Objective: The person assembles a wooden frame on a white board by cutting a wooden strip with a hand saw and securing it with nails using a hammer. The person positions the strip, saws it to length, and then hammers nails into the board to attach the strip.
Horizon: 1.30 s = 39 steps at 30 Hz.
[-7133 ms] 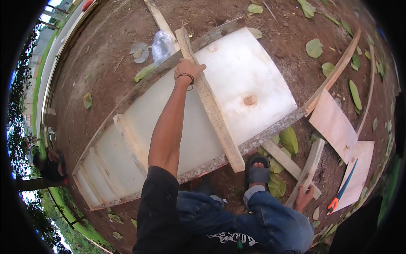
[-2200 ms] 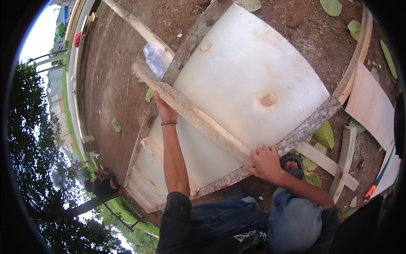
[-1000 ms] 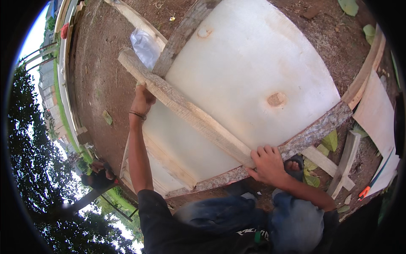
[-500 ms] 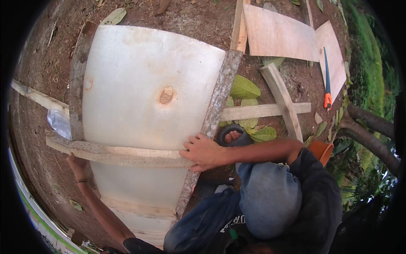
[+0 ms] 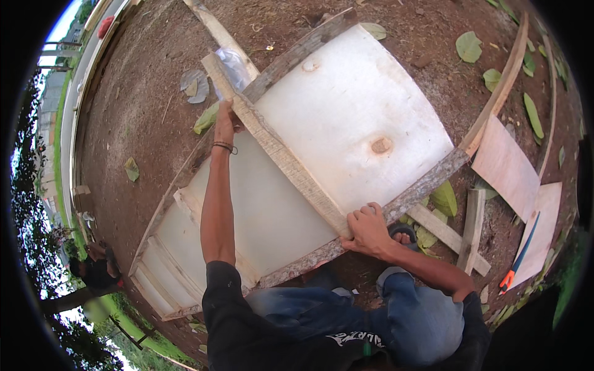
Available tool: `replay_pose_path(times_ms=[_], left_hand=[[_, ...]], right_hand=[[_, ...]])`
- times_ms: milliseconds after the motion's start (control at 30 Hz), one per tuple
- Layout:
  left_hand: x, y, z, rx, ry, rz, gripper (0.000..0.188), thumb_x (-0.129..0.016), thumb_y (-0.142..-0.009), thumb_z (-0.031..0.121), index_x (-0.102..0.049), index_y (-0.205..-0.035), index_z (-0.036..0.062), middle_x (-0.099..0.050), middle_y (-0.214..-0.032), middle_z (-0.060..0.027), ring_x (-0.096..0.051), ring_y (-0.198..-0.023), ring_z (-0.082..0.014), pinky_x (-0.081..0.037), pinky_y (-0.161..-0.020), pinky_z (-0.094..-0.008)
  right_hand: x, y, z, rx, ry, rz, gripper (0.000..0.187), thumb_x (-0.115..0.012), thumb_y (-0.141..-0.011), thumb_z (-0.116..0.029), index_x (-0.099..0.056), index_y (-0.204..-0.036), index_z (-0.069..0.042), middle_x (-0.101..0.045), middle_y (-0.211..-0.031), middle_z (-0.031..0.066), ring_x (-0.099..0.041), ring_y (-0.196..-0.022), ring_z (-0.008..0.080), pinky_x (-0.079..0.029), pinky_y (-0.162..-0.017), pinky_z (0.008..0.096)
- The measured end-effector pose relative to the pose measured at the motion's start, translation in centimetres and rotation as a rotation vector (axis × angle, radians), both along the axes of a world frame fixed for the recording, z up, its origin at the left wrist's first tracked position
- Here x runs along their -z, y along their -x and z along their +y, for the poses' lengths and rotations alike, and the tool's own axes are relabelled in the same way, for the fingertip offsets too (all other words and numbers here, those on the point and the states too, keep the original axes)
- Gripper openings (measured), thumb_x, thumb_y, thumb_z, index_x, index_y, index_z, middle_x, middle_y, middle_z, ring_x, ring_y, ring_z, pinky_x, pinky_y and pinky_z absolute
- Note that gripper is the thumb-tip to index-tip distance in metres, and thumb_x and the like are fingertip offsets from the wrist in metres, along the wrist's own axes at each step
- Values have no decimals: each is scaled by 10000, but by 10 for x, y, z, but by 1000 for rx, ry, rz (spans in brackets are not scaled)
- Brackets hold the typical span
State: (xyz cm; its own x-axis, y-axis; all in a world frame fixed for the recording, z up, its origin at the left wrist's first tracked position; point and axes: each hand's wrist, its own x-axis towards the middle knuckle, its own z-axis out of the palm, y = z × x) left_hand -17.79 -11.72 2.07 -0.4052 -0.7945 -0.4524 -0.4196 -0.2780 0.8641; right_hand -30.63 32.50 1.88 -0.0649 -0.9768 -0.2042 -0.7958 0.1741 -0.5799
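A rough-sawn wooden strip (image 5: 291, 164) lies across a long frame with pale sheet panels (image 5: 352, 111), one marked by a brown knot-like spot. My left hand (image 5: 228, 120) is closed round the strip near its far end, beside the far side rail (image 5: 303, 52); its fingers are partly hidden. That end sticks out beyond the rail. At the near end, my right hand (image 5: 367, 230) has its fingers curled over the strip, next to the bark-edged near rail (image 5: 427, 182).
Narrow crosspieces (image 5: 170, 269) span the frame's left part. On the right lie crossed timber offcuts (image 5: 473, 229), thin wooden sheets (image 5: 506, 162) and a handsaw (image 5: 520, 256) with an orange handle. Large leaves (image 5: 468, 47) dot the soil. Another person (image 5: 96, 269) is at far left.
My view has turned, so the frame now slants and more of its left part shows. Both hands stay at the two ends of the strip.
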Motion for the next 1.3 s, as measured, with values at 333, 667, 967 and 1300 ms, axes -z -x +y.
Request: replay_pose_path(times_ms=[333,667,967,1300], left_hand=[[-135,150,93,200,548,-11,583,-653,-841,528,-693,-674,-30,-653,-596,-72,-644,-547,-175,-512,-544,-341],[-188,326,369,995,1048,136,638,-708,-687,586,-736,-743,-50,-681,-680,-235,-704,-645,-360,-574,-612,-451],[-103,320,486,1493,1003,-2,678,-707,-705,607,-738,-775,-67,-685,-689,-258,-712,-655,-399,-583,-622,-483],[-57,309,487,1528,1080,-265,675,-681,-732,600,-734,-822,-67,-711,-813,-267,-715,-729,-408,-590,-690,-478]], right_hand=[[-18,-36,19,73,-16,2,563,-688,-822,-504,-655,-965,40,-690,-989,191,-594,-1133,321,-244,-1115,604],[-67,27,152,582,171,-119,624,-713,-902,-238,-455,-1430,-26,-525,-1395,226,-511,-1282,411,-440,-1070,460],[-34,36,366,1618,324,-151,567,-734,-877,-161,-524,-1377,1,-649,-1268,173,-669,-1058,266,-552,-860,388],[54,102,574,1936,251,199,512,-743,-852,-131,-582,-1314,20,-645,-1239,196,-661,-1057,277,-534,-902,386]])
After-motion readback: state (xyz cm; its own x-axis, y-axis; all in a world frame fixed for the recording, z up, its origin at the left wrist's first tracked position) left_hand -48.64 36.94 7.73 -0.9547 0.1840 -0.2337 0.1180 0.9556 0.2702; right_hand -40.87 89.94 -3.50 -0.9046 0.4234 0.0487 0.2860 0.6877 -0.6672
